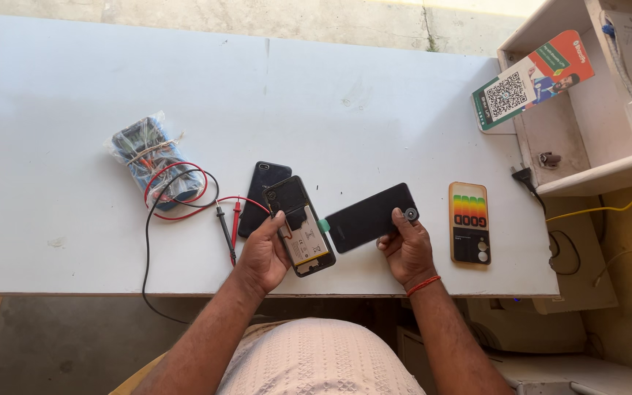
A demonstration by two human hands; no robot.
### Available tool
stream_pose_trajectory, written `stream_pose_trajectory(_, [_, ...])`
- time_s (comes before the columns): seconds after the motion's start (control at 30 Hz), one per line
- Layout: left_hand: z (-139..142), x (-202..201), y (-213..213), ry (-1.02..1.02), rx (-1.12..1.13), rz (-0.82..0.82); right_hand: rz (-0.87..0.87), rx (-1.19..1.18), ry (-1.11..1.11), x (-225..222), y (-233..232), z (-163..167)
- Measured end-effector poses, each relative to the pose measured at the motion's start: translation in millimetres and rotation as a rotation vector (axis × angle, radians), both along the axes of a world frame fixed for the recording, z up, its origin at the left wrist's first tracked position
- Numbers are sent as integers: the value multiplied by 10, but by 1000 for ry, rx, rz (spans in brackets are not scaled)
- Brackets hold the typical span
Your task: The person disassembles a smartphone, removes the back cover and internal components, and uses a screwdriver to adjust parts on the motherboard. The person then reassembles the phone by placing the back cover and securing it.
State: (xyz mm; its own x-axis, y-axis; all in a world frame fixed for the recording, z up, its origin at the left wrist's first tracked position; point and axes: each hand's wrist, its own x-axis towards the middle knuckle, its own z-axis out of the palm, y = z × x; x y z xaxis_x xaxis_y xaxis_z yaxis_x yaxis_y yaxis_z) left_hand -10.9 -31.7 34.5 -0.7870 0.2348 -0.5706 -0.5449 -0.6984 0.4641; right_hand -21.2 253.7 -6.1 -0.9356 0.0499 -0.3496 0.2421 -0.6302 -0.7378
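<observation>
My left hand (263, 254) grips an opened phone (300, 225) with its back removed, so the pale battery and black inner parts show. My right hand (406, 250) holds a black phone back cover (369, 216) by its right end, thumb near the round camera ring. A small green tab sits where the cover's left end meets the opened phone. Both are held just above the white table (74, 146) near its front edge. Another dark phone (261, 192) lies flat behind the opened one.
A plastic-wrapped multimeter (151, 157) lies at the left, its red and black probe leads (228, 223) reaching toward my left hand. A colourful striped phone case (469, 222) lies to the right. A white shelf unit (587, 117) with a printed code card (532, 80) stands at the far right.
</observation>
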Motion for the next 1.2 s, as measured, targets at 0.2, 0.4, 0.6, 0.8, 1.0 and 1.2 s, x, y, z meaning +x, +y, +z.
stream_pose_trajectory(0.2, [-1,-33,122,69,67,-50,14,-33,-62,52,-103,153])
stream_pose_trajectory(0.4, [-80,-8,198,56,103,-121,57,10,-138,-34,-139,357])
stream_pose_trajectory(0.6, [-148,-31,180,74,86,-194,141,74,-231,-134,-328,520])
stream_pose_trajectory(0.8, [-120,-16,144,180,165,-241,348,464,-140,-133,-658,533])
stream_pose_trajectory(1.0, [-175,-16,173,111,86,-217,511,1056,240,125,-931,305])
stream_pose_trajectory(1.2, [-212,-17,187,113,126,-195,500,1380,298,214,-978,283])
